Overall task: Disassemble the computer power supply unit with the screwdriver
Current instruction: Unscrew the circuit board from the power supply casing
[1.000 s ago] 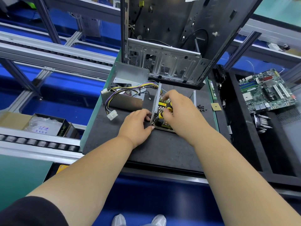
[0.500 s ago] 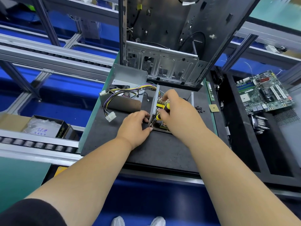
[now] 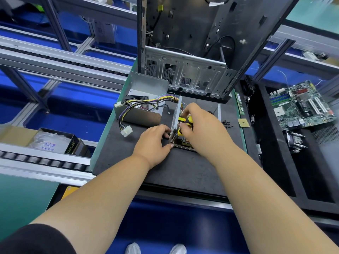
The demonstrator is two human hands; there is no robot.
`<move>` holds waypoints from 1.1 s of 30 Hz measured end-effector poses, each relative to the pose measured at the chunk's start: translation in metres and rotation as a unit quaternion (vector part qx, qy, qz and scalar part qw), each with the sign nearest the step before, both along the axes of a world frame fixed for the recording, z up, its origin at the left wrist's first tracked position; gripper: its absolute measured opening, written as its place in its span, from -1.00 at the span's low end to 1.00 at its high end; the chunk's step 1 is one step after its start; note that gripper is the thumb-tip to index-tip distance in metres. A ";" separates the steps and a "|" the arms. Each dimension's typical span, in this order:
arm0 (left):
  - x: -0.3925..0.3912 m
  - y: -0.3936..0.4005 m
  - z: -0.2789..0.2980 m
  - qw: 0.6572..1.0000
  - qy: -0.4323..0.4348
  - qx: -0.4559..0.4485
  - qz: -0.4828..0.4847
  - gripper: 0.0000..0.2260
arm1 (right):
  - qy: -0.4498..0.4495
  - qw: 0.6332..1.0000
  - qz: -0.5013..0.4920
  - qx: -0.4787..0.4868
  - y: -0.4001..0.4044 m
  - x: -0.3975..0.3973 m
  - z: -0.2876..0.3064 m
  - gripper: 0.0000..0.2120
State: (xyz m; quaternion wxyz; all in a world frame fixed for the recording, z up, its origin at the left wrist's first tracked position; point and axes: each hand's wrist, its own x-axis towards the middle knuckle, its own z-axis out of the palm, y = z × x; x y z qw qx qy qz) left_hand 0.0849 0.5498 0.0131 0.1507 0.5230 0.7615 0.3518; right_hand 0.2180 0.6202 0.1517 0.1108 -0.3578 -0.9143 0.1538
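Still gripping the screwdriver (image 3: pixel 189 120) in the right hand (image 3: pixel 203 129) — barely shifted. Left hand (image 3: pixel 152 142) still pinching the power supply (image 3: pixel 176 116) wall — probably mid-screw.

Opened power supply unit (image 3: pixel 177 123), yellow-black screwdriver (image 3: pixel 189 120)

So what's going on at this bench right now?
A person is taking apart a computer power supply on a dark work mat. The left hand steadies the ribbed metal panel of the opened unit, while the right hand grips a yellow-and-black screwdriver down inside it. The power supply's metal cover with its wire bundle lies to the left, and loose screws lie to the right.
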 end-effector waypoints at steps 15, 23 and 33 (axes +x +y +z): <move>0.000 0.000 0.001 1.000 -0.005 -0.005 -0.001 -0.67 | -0.010 1.000 0.008 0.025 0.000 0.001 -0.002 -0.87; 0.000 -0.001 0.002 1.000 -0.010 -0.005 -0.006 -0.67 | -0.016 0.999 0.025 0.025 0.000 0.003 0.000 -0.87; -0.001 0.000 0.004 1.000 -0.015 -0.010 -0.008 -0.66 | 0.025 1.000 0.003 -0.014 -0.002 0.003 -0.001 -0.83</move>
